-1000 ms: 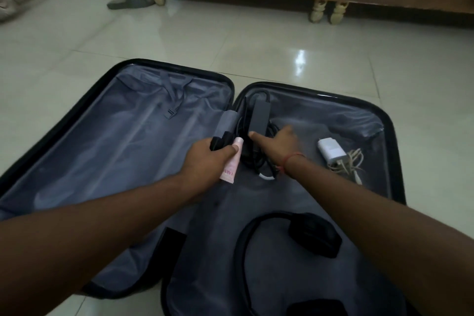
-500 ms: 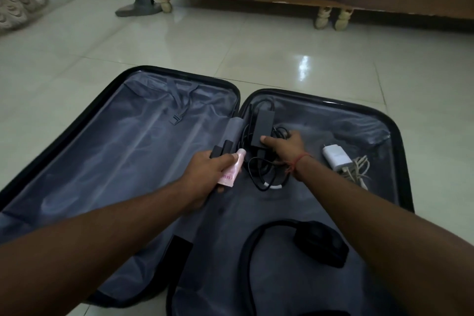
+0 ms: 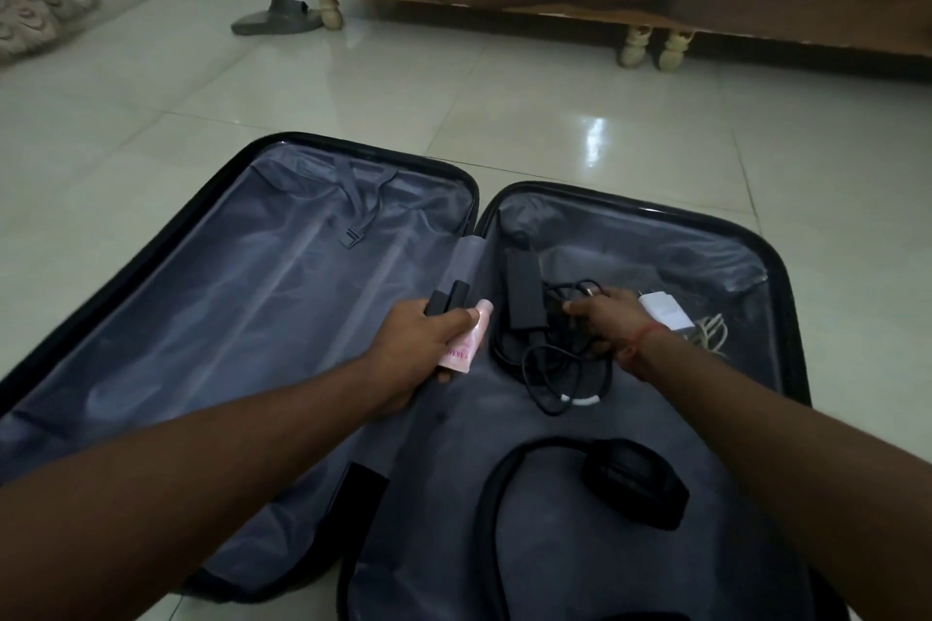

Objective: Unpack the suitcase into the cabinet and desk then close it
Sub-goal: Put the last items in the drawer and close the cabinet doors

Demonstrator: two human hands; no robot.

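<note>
My right hand [image 3: 602, 318] pinches the black cable [image 3: 555, 368], left hand [image 3: 428, 343] gripping a pink tube [image 3: 466, 343] (plus dark bits); that trailing adapter [image 3: 522, 290] could snag.

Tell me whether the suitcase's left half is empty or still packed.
Empty, as far as shows: the suitcase's left half holds only grey lining and a loose strap. The forearm hides its near part.
</note>
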